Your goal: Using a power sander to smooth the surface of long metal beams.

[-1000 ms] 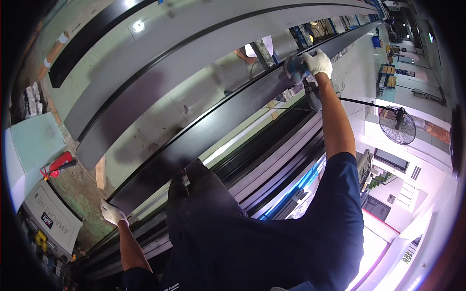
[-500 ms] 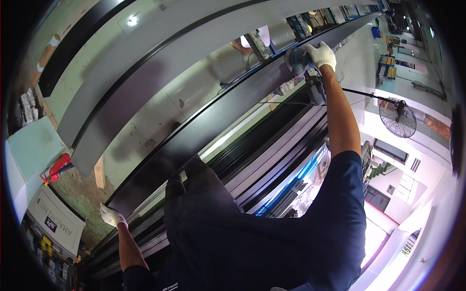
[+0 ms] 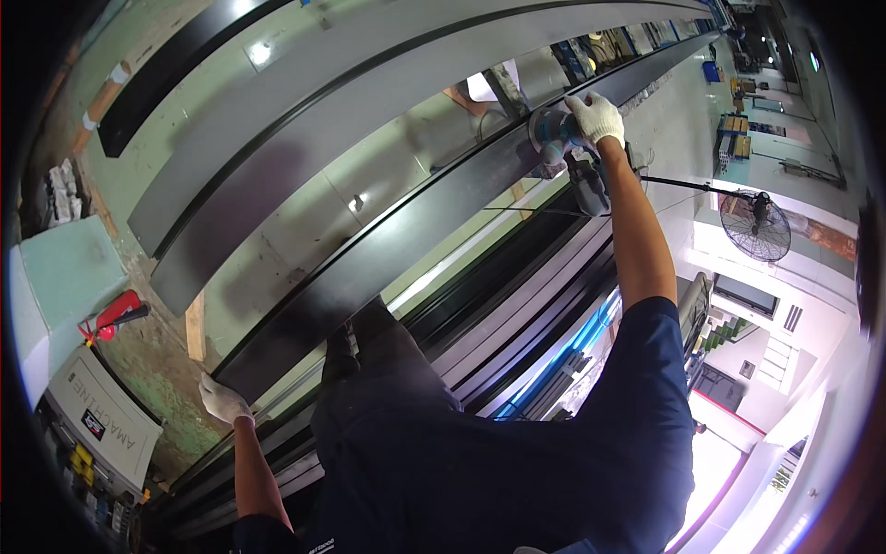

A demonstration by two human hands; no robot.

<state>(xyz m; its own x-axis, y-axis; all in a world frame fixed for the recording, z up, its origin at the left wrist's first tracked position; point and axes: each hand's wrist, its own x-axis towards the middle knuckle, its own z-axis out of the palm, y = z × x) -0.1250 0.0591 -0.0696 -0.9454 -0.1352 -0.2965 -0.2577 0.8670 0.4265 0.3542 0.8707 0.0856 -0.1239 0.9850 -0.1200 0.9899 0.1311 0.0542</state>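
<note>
A long black metal beam runs diagonally from the lower left to the upper right. Stretched far out, my right hand, in a white glove, grips a blue and grey power sander pressed on top of the beam's far part. The tool's dark handle and cable trail to the right. At the near end, my gloved left hand rests on the beam's lower edge, fingers curled over it.
More long grey and black beams lie parallel on the left. Another person stands beyond the beam. A red fire extinguisher lies at the left; a floor fan stands at the right. Stacked profiles run beside me.
My right hand has slid the sander a short way along the beam. The left hand stays on the beam's near end.
</note>
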